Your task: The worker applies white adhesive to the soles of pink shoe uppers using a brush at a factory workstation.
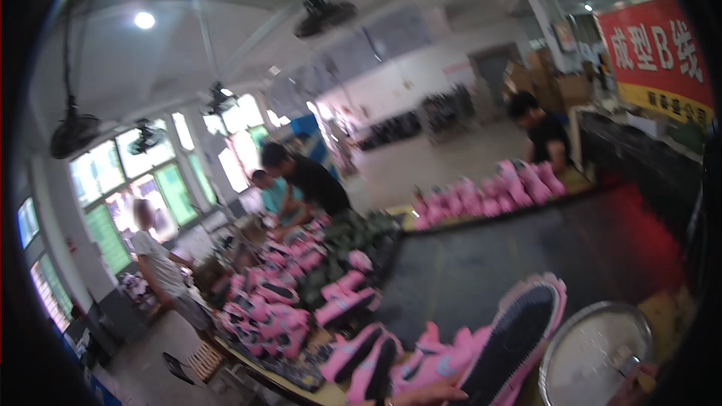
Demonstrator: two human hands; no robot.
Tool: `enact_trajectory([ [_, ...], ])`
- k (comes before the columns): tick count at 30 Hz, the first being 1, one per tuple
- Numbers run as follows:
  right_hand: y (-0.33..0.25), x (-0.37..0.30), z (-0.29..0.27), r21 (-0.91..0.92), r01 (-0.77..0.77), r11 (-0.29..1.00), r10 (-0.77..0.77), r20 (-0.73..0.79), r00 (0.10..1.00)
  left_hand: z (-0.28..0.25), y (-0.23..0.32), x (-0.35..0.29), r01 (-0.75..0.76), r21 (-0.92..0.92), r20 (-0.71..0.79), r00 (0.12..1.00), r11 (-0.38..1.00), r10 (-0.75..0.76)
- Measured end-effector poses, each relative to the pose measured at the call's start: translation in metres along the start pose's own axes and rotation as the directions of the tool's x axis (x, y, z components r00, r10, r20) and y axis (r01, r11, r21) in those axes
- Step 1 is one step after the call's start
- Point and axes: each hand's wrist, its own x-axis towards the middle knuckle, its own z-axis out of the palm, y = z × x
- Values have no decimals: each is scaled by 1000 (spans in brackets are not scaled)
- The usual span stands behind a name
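Observation:
A pink shoe upper with a dark, stitched-edged underside stands tilted up at the lower right, its underside facing me. My left hand, partly cut off by the lower edge, is closed on its near end. Just to the right is a round metal pan with whitish liquid in it. My right hand reaches over the pan's near right side, closed on what looks like a brush whose tip is in the pan. More pink shoe uppers lie left of the held one.
A dark conveyor belt runs beyond my hands. Pink uppers and dark green pieces are heaped along its left side. A row of pink uppers stands at its far side. Several people work around, one person at the far right.

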Motion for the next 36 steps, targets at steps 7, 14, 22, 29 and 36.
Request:
enact_trajectory([
  [7,-15,9,-9,-74,24,997,-21,49,999,2,8,31,-216,339,338,936,916,96],
  [14,-19,7,-3,38,-73,997,72,36,997,0,12,32,-388,422,435,880,819,192],
  [22,8,4,12,224,-101,969,68,152,986,-18,12,22,-463,460,371,875,757,309],
  [29,-10,-6,28,-292,1,956,157,516,842,-15,4,19,-190,98,231,959,977,163],
  [36,-77,11,31,230,37,972,-103,280,954,-12,-4,33,-213,291,247,959,933,141],
])
